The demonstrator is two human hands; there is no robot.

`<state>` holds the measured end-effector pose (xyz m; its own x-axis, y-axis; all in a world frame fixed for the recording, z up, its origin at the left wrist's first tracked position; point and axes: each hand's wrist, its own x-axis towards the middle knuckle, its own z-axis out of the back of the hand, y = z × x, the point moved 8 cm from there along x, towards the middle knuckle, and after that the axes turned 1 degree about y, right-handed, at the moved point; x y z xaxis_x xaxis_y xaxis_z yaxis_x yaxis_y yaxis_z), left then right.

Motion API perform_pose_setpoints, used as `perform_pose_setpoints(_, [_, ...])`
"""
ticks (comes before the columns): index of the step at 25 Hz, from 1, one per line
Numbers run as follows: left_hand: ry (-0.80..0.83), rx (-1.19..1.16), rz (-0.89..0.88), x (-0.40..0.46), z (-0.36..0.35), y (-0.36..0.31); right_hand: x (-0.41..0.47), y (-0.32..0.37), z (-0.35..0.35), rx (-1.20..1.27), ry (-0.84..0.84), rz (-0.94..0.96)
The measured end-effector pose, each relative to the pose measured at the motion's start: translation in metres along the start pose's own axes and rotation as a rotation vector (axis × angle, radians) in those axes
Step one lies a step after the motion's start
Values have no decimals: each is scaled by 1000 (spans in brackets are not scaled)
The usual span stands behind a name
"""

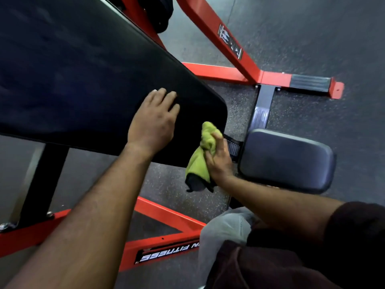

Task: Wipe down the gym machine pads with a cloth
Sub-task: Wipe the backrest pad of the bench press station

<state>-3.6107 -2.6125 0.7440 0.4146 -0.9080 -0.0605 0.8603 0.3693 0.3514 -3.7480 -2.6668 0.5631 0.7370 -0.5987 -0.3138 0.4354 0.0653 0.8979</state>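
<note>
While left hand [153,119] lies flat on back pad [73,69], right hand [217,157] grip bunched around green cloth [201,155]

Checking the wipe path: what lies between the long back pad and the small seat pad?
Head view: the right hand gripping the green cloth, a black ribbed bracket and speckled floor.

The left hand [153,119] lay palm-down on the long back pad [83,80], fingers straight and close together, pointing up along it near its lower rounded corner. Its bare forearm reached in from the lower left. The right hand [216,157] was just below that same corner, off the pad's edge, fingers curled round a bunched green cloth [201,155]. Its forearm came from the lower right, out of a dark sleeve [354,226].
</note>
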Motion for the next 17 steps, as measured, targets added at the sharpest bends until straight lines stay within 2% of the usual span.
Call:
perform_pose_setpoints(2, [124, 77, -34, 1, -24, -30, 17, -20, 13, 119, -163, -335])
perform_pose_setpoints(6, [317, 129, -104, 17, -69, -79, 37, -50, 10, 248, -268, -600])
perform_pose_setpoints(8, [335, 197, -111, 25, -85, -88, 35, -74, 10, 574, -329, -825])
perform_pose_setpoints(10, [322, 279, -125, 28, -97, -93, 26, -82, -3, 953, -159, -1025])
perform_pose_setpoints(11, [309, 302, -129, 29, -101, -94, 25, -81, -5, 1048, -75, -1054])
perform_pose_setpoints(13, [283, 314, -137, 30, -105, -95, 30, -80, -6, 1069, 23, -1038])
perform_pose_setpoints(15, [273, 304, -144, 30, -105, -96, 57, -73, -3, 1049, 52, -969])
perform_pose_setpoints(17, [269, 320, -148, 30, -107, -98, 89, -75, 8, 881, 4, -904])
